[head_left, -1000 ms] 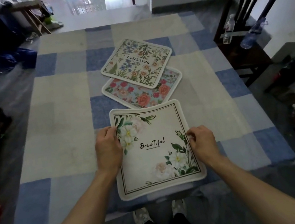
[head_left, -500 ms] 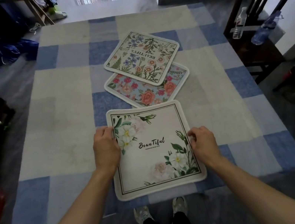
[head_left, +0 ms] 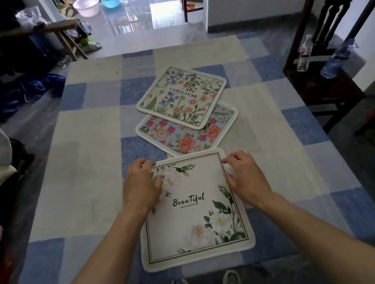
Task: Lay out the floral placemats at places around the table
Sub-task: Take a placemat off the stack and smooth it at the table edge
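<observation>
A table draped to its edges in a blue-and-cream checked cloth carries three floral mats in a line down the middle. A white placemat lettered "Beautiful" lies square at the near edge. Its far edge meets the corner of a pink-rose placemat set cornerwise. A wildflower placemat overlaps that one's far side, its lettering upside down from the near edge.

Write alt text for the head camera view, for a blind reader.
The left hand and right hand hold the sides of a white placemat printed "BeauTiful", at the near edge of a table with a blue-checked cloth. Beyond it, a botanical placemat overlaps a pink-flowered placemat. A dark chair stands at the right.
</observation>
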Tool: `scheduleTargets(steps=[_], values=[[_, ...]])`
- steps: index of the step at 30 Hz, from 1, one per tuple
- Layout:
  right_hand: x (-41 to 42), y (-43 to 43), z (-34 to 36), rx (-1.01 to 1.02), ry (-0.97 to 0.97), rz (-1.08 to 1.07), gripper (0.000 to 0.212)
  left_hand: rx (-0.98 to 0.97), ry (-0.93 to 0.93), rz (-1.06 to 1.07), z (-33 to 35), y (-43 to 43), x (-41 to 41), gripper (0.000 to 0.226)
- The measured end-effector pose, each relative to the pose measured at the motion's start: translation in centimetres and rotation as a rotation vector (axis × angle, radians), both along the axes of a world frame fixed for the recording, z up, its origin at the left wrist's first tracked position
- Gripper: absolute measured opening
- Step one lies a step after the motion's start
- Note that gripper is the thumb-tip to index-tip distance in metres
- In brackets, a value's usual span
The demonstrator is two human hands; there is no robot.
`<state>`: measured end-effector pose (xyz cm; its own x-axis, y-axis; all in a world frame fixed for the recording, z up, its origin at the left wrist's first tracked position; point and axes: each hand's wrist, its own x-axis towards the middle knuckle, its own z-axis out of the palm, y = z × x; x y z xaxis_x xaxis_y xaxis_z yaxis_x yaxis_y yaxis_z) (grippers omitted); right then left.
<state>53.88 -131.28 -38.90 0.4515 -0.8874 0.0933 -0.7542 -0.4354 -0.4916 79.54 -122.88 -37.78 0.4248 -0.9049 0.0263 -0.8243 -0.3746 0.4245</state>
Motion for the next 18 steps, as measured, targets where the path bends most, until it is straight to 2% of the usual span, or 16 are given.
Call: scheduleTargets(steps=[4, 9, 13, 18], values=[[1.0, -1.5, 0.5, -0.002, -0.010, 0.020, 0.036, -0.043, -0.048, -0.040, 0.8, -0.8, -0.1, 0.026], [2.5, -3.9, -0.3, 0.016, 0.029, -0.002, 0.032, -0.006, -0.056, -0.088, 0.1, -3.6, 2.3, 0.021], [3.6, -5.6, -1.3, 0.032, 0.058, -0.047, 0.026, -0.021, -0.057, -0.198, -1.2, -6.9, 4.3, 0.010], [4.6, -8.3, -2.3, 0.054, 0.070, -0.101, 0.027, 0.009, -0.043, -0.257, -3.0, -10.3, 5.3, 0.013]])
